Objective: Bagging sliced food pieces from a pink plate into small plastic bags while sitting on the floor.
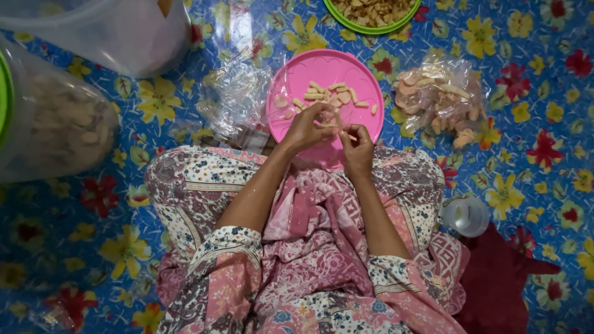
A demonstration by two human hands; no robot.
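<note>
while both hands [331, 133] pinch one small snack piece [338, 119], a pink plate [362, 74] and clear bags [442, 99] lie around.

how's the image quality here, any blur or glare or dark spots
Head view: light falls brightest on the pink plate, with soft glare on the clear bag beside it; the floral mat darkens toward the lower corners; the left hand and right hand look slightly soft, and the large bag at the left edge is blurred.
</note>
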